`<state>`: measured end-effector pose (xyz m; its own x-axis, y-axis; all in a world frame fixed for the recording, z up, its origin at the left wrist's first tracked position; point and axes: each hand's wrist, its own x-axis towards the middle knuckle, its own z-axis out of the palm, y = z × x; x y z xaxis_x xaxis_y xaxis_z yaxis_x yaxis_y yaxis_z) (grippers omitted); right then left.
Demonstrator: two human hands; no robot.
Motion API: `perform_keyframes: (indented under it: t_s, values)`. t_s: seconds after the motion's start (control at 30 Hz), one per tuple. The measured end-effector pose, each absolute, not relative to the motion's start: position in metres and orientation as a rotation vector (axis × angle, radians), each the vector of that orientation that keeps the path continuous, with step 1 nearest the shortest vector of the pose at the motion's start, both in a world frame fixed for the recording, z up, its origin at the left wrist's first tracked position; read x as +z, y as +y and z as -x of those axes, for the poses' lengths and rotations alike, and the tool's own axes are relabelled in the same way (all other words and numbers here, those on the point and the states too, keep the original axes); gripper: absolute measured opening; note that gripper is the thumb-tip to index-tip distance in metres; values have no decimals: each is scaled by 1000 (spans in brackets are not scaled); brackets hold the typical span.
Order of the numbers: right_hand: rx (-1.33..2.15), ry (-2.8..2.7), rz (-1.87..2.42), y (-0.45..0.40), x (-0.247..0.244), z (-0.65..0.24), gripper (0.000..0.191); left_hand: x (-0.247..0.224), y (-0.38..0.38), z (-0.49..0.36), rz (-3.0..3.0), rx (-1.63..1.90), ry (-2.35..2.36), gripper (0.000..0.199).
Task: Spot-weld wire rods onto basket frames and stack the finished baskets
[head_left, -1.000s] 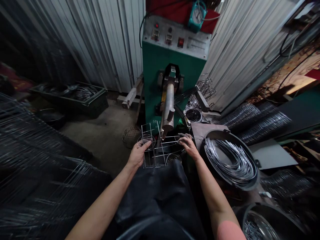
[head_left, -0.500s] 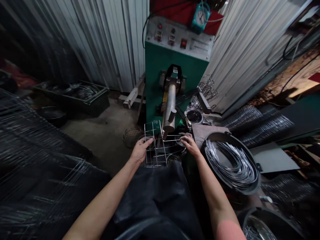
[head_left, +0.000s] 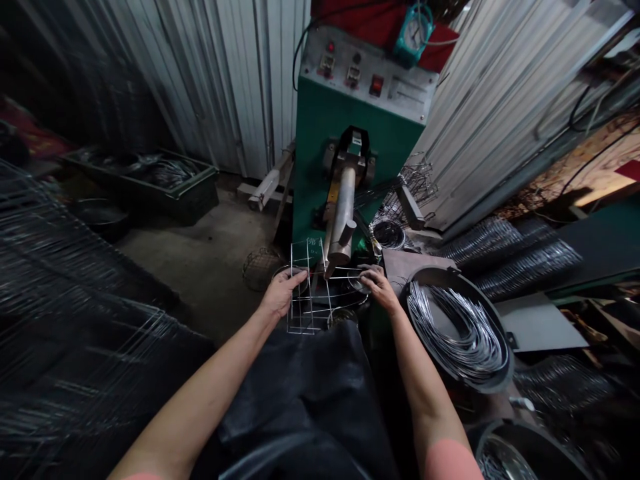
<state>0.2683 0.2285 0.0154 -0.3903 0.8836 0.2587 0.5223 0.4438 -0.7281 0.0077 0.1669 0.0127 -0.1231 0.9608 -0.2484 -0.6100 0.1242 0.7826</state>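
A small wire grid (head_left: 310, 313) stands between my hands, below the metal arm (head_left: 343, 217) of a green machine (head_left: 320, 120). My left hand (head_left: 283, 290) pinches the grid's left side, thumb toward the arm's tip. On the other side, my right hand (head_left: 376, 283) has its fingers closed on the end of thin metal wires that run left to the grid, just under the electrode tip (head_left: 329, 270). Whether the tip touches the wire is too small to tell. A curved wire hoop shows partly behind the grid.
Right of me, a round tub (head_left: 413, 333) holds bent wires, with another tub (head_left: 483, 433) nearer. Stacked wire mesh (head_left: 100, 373) fills the left side. A green bin (head_left: 195, 197) of metal parts sits by the corrugated wall (head_left: 225, 87). A dark apron (head_left: 305, 400) covers my lap.
The view has shifted slightly, so the machine's top appears farther right and the tubs farther left. Both hands keep their hold, and the grid looks turned slightly.
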Motion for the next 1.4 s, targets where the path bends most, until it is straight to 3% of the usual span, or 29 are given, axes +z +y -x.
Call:
perform_keyframes:
  t_s: [0.47, 0.77, 1.1, 1.3, 1.4]
  values:
    - [633, -2132, 1131, 215, 25, -265, 21, 12, 166, 3, -586, 1357, 947, 34]
    - [507, -2263, 1022, 140, 55, -247, 18, 10, 83, 18, -603, 1411, 1004, 32]
    - [531, -2175, 943, 79, 93, -227, 13, 43, 18, 43, -638, 1570, 975, 21]
    - [582, -1569, 1027, 62, 68, -261, 47, 49, -14, 61, -518, 1648, 824, 21]
    - [615, -1753, 1146, 58, 33, -279, 53, 51, -26, 65, -433, 1635, 745, 17]
